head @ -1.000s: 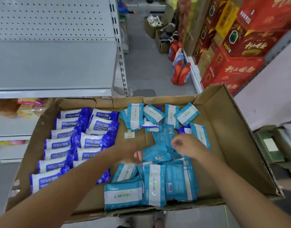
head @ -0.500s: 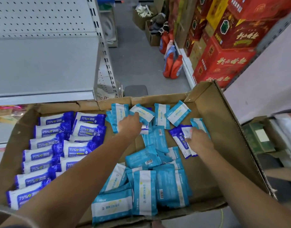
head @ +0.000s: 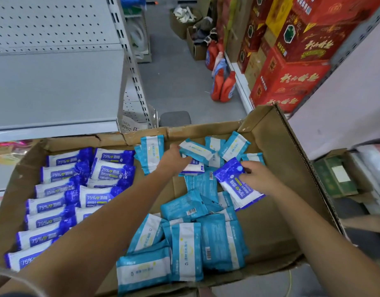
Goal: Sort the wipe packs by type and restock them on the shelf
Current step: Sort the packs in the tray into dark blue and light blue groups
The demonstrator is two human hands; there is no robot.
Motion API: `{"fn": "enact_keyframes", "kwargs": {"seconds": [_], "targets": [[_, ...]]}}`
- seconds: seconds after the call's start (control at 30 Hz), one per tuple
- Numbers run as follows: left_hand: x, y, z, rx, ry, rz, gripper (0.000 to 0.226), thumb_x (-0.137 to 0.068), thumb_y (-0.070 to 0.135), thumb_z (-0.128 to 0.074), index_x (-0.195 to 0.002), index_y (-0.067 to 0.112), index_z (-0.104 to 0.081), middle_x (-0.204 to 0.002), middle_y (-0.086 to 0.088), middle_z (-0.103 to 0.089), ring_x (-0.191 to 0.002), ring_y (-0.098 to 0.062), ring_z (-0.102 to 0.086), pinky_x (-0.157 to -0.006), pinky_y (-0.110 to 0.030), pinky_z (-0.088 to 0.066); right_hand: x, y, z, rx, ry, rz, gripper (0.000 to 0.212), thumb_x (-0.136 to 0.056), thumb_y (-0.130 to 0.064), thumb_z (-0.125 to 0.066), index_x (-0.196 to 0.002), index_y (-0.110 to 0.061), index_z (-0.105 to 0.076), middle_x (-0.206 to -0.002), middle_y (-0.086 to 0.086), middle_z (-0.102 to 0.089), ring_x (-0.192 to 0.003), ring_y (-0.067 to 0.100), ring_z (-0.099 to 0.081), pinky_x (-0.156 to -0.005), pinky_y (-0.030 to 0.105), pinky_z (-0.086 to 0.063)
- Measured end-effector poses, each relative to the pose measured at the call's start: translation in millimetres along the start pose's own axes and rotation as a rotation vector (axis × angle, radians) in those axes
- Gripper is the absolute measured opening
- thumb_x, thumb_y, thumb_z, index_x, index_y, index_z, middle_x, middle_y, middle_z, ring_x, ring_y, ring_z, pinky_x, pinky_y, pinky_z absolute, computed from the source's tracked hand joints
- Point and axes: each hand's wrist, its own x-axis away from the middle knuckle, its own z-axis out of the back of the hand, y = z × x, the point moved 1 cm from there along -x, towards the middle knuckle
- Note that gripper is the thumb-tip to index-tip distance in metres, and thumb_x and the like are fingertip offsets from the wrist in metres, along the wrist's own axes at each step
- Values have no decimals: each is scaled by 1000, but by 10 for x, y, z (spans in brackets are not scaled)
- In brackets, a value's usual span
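Note:
A shallow cardboard tray [head: 292,159] holds wipe packs. Dark blue "75%" packs [head: 56,196] lie in two rows on its left side. Light blue packs [head: 206,243] are scattered over the middle and right. My right hand [head: 257,179] grips a dark blue 75% pack [head: 232,181], lifted above the light blue ones at the right. At the far middle of the tray my left hand [head: 174,159] reaches under a light blue pack [head: 195,150] and grips a white and dark blue pack [head: 193,168] lying there.
A grey metal shelf [head: 56,86] with a pegboard back stands at the left behind the tray, its upright post [head: 133,67] beside the aisle. Red cartons [head: 292,61] and orange detergent bottles [head: 223,86] line the right side of the aisle floor. A green box [head: 334,179] sits right of the tray.
My right hand has pulled a dark blue pack up out of the light blue pile. My left hand moved from the tray's middle to the far packs and dug under them.

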Motion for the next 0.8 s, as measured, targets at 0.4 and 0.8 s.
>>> {"fn": "enact_keyframes", "kwargs": {"seconds": [0.4, 0.8], "targets": [[58, -34, 312, 7, -270, 83, 42, -79, 10, -80, -119, 13, -67, -113, -12, -71, -103, -29, -69, -89, -40, -56, 98, 241, -206, -8, -159, -57, 66, -89, -4, -68, -147, -15, -40, -126, 9, -59, -117, 25, -60, -88, 36, -53], [491, -333, 1056, -128, -220, -109, 34, -83, 28, -72, -113, 18, -60, -98, -5, -64, -82, -19, -63, -72, -28, -50, -64, -510, 131, 61, -48, 6, 27, -79, -15, -77, -96, -14, -56, -88, 3, -74, -77, 18, -73, -66, 35, -58]]}}
